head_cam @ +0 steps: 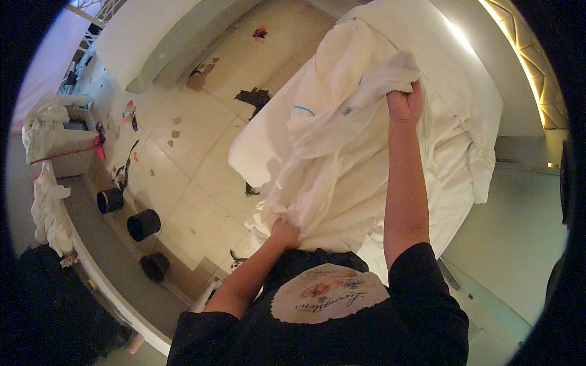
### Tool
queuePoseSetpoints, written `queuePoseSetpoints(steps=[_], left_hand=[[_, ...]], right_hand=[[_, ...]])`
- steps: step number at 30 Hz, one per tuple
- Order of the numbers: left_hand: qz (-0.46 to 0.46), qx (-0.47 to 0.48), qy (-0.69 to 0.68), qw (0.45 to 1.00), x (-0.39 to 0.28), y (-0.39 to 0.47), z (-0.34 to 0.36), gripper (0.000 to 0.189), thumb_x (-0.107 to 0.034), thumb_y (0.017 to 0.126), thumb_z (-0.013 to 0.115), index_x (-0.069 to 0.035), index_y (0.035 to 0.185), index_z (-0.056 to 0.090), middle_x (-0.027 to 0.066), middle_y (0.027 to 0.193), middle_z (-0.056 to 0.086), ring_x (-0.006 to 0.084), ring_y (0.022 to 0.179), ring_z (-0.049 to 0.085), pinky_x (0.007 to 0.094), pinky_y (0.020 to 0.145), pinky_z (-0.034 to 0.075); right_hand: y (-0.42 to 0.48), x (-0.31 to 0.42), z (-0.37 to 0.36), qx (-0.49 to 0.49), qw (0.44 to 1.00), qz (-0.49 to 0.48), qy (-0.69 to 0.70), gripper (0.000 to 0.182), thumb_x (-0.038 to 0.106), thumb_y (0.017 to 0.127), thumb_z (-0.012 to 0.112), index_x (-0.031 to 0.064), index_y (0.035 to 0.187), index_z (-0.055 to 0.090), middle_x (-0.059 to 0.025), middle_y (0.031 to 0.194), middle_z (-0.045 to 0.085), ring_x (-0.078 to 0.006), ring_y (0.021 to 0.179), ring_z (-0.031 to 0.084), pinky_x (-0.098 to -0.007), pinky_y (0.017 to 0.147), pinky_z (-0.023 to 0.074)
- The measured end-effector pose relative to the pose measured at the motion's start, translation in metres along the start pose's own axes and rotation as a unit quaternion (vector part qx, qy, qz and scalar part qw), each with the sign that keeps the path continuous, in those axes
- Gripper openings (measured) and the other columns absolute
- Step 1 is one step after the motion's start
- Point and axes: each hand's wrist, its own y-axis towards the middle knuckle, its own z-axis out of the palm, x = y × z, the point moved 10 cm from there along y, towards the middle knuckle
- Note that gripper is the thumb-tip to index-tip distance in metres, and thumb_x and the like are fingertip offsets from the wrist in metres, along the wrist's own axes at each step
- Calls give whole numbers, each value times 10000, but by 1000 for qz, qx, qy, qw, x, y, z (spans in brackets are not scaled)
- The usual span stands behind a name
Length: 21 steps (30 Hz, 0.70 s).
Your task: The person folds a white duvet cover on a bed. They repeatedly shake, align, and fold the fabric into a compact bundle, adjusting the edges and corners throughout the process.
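Observation:
A large white cloth (357,178) lies in loose folds before me over a table or similar raised surface, whose shape it mostly hides. My left hand (286,234) is closed on a bunched edge of thin white fabric close to my waist. Farther out, my right hand (405,104) grips another part of thin white fabric, raised above the folds. Between both hands a sheer, twisted length of it (320,137) stretches diagonally. A short blue curved line (304,109) shows on the white material left of the right hand.
Several black cylindrical containers (143,225) stand at the left. Dark scraps (254,99) and a small red and purple item (259,32) litter the tiled floor (197,151). White plastic or cloth (48,210) hangs over a curved ledge at far left. A padded, lit wall (540,68) curves along the right.

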Motion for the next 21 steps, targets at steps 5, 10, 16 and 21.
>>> queuePoseSetpoints(steps=[5,10,16,21], left_hand=[[-110,-22,-84,990,20,20,-2,628,-607,759,481,-60,1018,649,167,1065,621,337,1033,561,460,954,358],[-201,-36,-334,920,74,54,1,627,-601,789,466,-26,970,641,203,1022,619,347,982,579,434,876,421],[-163,-196,-435,864,82,63,-42,503,-461,752,631,2,948,615,210,1005,602,355,987,551,393,882,418],[-251,-452,-350,781,142,58,-52,804,-492,686,703,40,1222,426,217,1285,421,366,1189,390,437,1001,301]], right_hand=[[-68,-78,20,-67,926,261,264,542,540,881,436,114,1212,494,-69,1185,556,-265,1099,507,-442,952,376],[-256,-223,-41,-23,833,481,-273,857,564,719,651,-59,1253,404,-196,1289,434,-307,1145,454,-489,902,401],[-350,-353,-88,193,746,574,-277,441,198,752,627,46,1150,515,-151,969,592,-294,879,585,-446,698,506],[-318,-253,-52,74,827,550,-91,307,69,756,482,89,1056,542,-40,700,501,-182,538,462,-348,432,383]])
